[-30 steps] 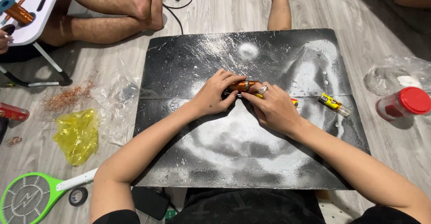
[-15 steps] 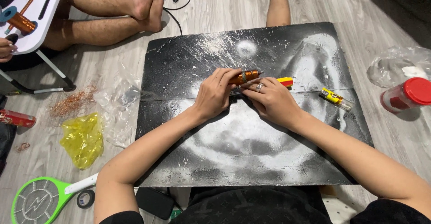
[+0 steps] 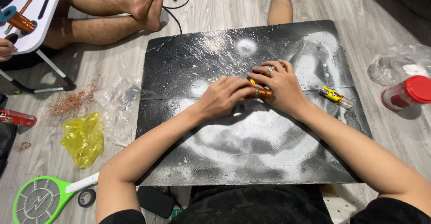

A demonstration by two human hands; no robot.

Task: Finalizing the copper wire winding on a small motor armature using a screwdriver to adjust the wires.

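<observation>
Black board (image 3: 251, 161), hands (image 3: 251, 91) mid-board

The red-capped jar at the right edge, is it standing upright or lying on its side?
Lying on its side. The jar rests lengthwise on the floor, its red cap facing sideways.

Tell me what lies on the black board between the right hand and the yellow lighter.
Nothing: in the head view, the stretch of black board between the right hand and the yellow lighter is bare, showing only whitish smears.
</observation>
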